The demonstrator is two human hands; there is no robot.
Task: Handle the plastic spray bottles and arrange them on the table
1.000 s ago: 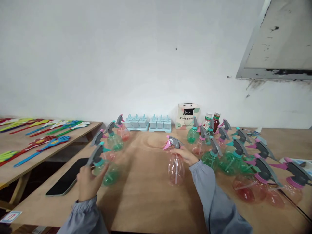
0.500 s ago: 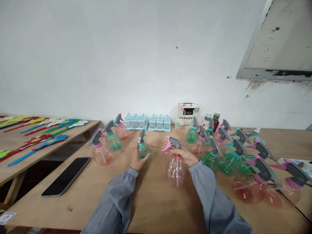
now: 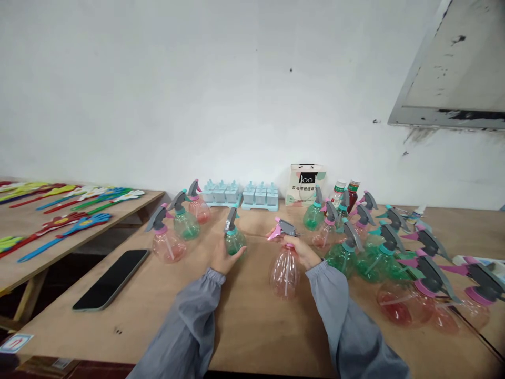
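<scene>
My left hand point(image 3: 223, 257) is closed around the side of a green spray bottle point(image 3: 235, 240) with a grey trigger head, which stands upright on the wooden table. The thumb shows along its right side; the other fingers are partly hidden behind the bottle. A pink spray bottle point(image 3: 284, 276) is held at its neck by my right hand point(image 3: 298, 249), just under the grey and pink trigger head. It is upright, and I cannot tell whether its base touches the table. To the left stand a pink spray bottle point(image 3: 168, 246), a green one point(image 3: 185, 224) and another pink one point(image 3: 199, 209).
Several more spray bottles point(image 3: 342, 258) crowd the table's right side. Pale blue popsicle molds point(image 3: 260, 196), a paper bag point(image 3: 305, 184) and two small bottles point(image 3: 352, 195) line the wall. A phone point(image 3: 111, 279) lies at left. Colourful hand-shaped sticks point(image 3: 65, 237) cover the neighbouring table.
The view has shifted slightly. My right hand and the pink spray bottle sit a little higher in the picture, the trigger head a bit more tilted. The left hand keeps its hold on the green bottle.
</scene>
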